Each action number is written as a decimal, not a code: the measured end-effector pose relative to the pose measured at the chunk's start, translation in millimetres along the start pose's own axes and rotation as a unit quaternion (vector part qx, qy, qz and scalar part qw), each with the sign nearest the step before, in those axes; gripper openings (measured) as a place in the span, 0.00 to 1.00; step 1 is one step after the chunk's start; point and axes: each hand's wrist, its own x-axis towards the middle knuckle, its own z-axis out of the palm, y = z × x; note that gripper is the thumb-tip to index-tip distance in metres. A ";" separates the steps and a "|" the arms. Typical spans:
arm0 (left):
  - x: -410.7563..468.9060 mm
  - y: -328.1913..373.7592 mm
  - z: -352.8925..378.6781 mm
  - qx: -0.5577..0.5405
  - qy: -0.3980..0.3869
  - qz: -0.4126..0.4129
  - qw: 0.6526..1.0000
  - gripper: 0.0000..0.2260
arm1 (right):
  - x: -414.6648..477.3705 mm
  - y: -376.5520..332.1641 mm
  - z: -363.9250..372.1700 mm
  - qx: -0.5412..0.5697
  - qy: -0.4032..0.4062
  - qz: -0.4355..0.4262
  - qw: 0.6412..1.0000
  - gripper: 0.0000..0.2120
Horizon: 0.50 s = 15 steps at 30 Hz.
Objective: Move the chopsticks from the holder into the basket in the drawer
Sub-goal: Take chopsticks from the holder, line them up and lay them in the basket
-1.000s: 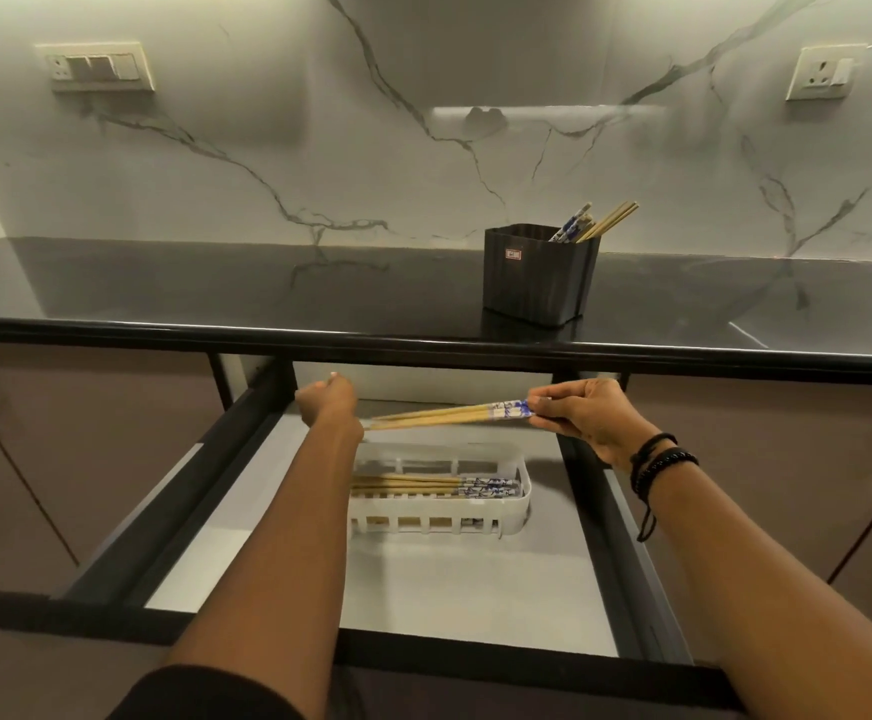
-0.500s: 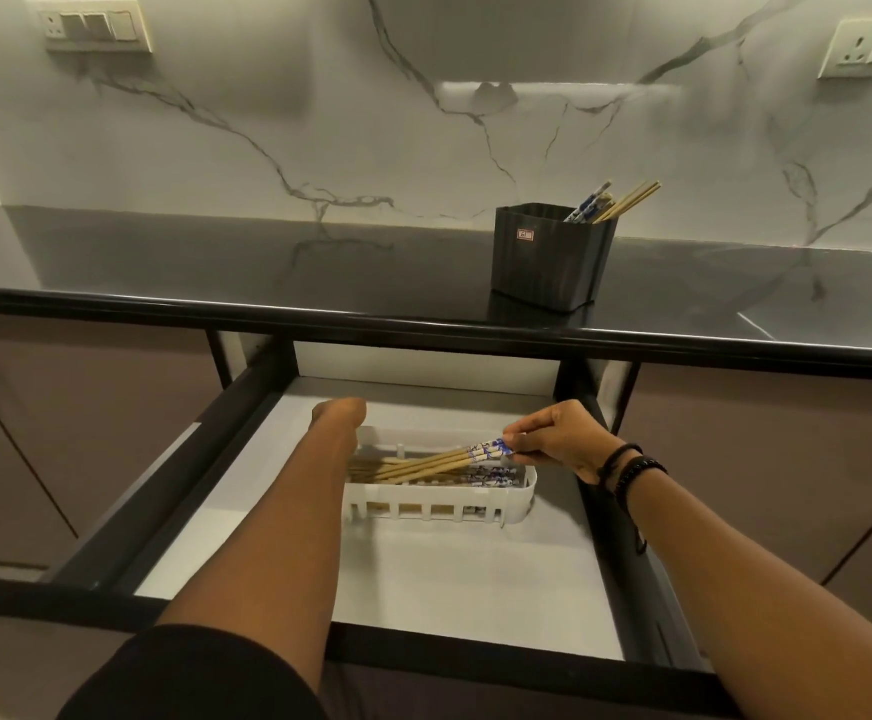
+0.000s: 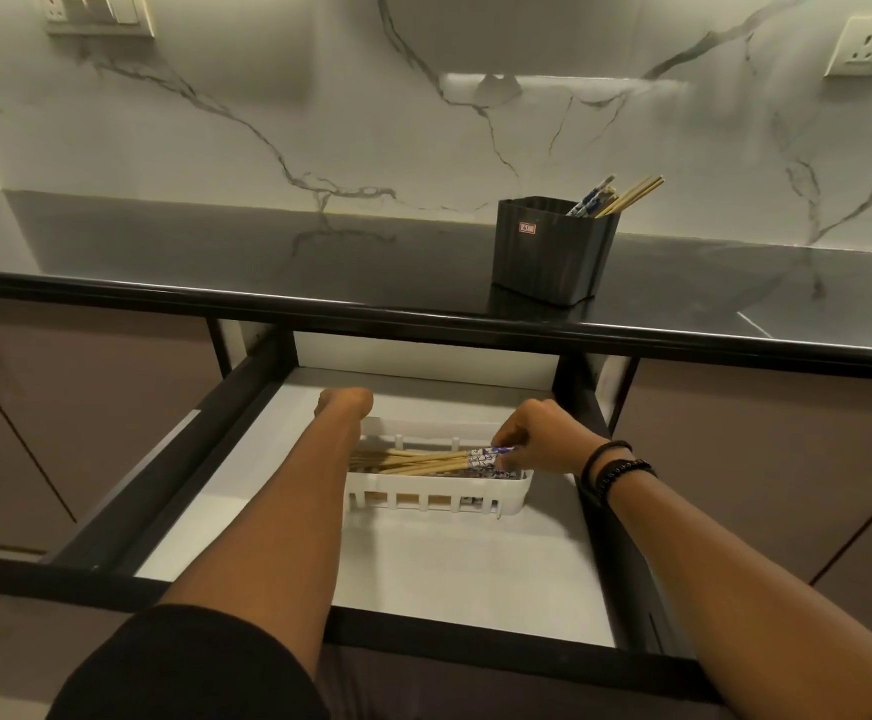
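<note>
A white slotted basket (image 3: 439, 504) sits in the open drawer (image 3: 423, 574) and holds several wooden chopsticks. My right hand (image 3: 540, 439) pinches the blue-patterned ends of a pair of chopsticks (image 3: 423, 464) that lies low across the basket on top of the others. My left hand (image 3: 346, 402) is at the basket's far left corner, knuckles towards me, with its fingers hidden. My left forearm covers the pair's plain tips. On the counter the black holder (image 3: 553, 252) keeps several chopsticks (image 3: 618, 194) leaning to the right.
The black countertop (image 3: 267, 252) runs above the drawer, its front edge overhanging the drawer's back. Dark drawer rails (image 3: 163, 459) flank both sides. Closed cabinet fronts stand left and right. Marble wall with switch plate (image 3: 98, 13) and socket (image 3: 865, 46) behind.
Both hands have lowered the pair of chopsticks from above the drawer down into the basket. The view has tilted downward and moved closer.
</note>
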 end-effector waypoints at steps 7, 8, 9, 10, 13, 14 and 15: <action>7.8 -3.7 2.6 0.057 -0.002 0.002 0.998 0.12 | 5.9 -14.3 14.5 -0.127 0.011 -0.018 0.992 0.13; 7.0 -3.4 2.5 0.080 0.003 -0.008 0.997 0.11 | 5.8 -13.3 13.9 -0.118 0.013 -0.016 0.993 0.13; 6.4 -3.2 2.3 0.098 0.009 -0.017 0.995 0.09 | 5.4 -12.0 12.6 -0.106 0.015 -0.015 0.994 0.13; 4.9 -2.6 1.2 0.105 0.006 -0.025 0.994 0.09 | 4.9 -10.4 10.7 -0.093 0.018 -0.013 0.995 0.13; 7.8 -2.1 2.6 0.123 0.010 -0.025 0.992 0.08 | 4.3 -6.1 6.3 -0.060 0.018 -0.011 0.998 0.14; 8.2 -1.8 3.0 0.126 0.009 -0.030 0.992 0.08 | 4.7 -5.7 6.5 -0.056 0.016 -0.014 0.998 0.14; 7.3 -1.7 3.4 0.130 0.010 -0.029 0.991 0.09 | 5.1 -5.9 7.5 -0.055 0.013 -0.017 0.998 0.13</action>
